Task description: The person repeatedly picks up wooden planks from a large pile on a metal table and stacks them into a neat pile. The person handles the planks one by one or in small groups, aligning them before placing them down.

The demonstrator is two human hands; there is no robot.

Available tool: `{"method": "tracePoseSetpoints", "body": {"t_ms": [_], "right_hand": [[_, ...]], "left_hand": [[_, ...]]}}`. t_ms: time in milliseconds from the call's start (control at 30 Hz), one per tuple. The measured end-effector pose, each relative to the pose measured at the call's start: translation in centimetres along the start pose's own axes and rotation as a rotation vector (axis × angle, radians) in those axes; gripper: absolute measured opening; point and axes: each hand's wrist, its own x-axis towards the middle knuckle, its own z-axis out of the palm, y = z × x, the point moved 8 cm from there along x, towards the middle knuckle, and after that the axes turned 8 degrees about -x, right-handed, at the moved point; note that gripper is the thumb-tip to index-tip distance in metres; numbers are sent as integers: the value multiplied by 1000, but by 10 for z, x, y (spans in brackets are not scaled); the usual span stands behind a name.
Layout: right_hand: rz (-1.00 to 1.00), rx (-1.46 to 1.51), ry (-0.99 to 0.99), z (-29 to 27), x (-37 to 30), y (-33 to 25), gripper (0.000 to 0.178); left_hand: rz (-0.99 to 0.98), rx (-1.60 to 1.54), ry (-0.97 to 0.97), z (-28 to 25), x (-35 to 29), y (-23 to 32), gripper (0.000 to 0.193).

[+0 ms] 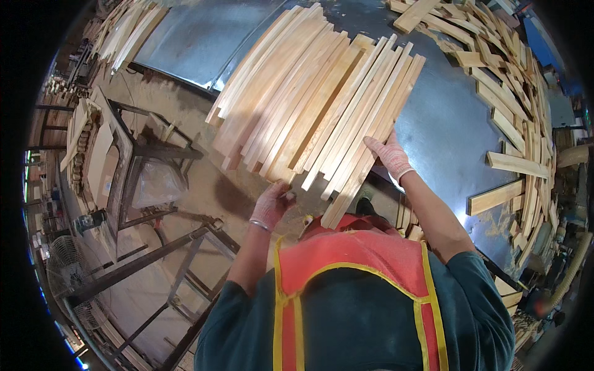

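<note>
A row of pale wooden strips (pixel 291 93) lies side by side on the metal table, their near ends jutting unevenly past its edge. My left hand (pixel 272 205), in a light work glove, is closed at the near end of a wider wooden board (pixel 279 168) in the middle of the row. At the row's right side, my gloved right hand (pixel 391 157) grips the outermost wooden strip (pixel 359 179), thumb on top and the other fingers mostly hidden. That strip reaches nearer to my red and yellow apron (pixel 352 253) than the others.
A heap of loose wooden pieces (pixel 513 123) covers the right side of the metal table (pixel 445 123). Another bundle of strips (pixel 133 31) lies at the far left. Metal frames (pixel 133 148) and a round fan (pixel 68 266) stand on the left, beside the dusty floor (pixel 204 179).
</note>
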Motion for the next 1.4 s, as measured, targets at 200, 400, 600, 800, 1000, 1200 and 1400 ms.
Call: {"method": "tracePoseSetpoints", "body": {"t_ms": [200,400,600,800,1000,1200,1400], "right_hand": [[110,32,-50,-20,-1,2,98],[91,-111,-8,-3,-8,-33,98],[13,-356,-33,2,28,9,98],[148,-166,-159,3,1,-31,94],[-37,-50,-59,18,10,-18,91],[-8,-94,-71,21,6,-32,95],[241,-315,-45,16,-21,-74,115]], "left_hand": [[575,557,276,43,-33,23,32],[465,429,357,-4,-58,0,52],[100,45,4,58,9,-8,56],[219,340,33,98,-12,46,51],[64,338,-251,192,-56,134,51],[289,1482,-329,277,-25,148,40],[464,782,-227,177,-85,200,50]]}}
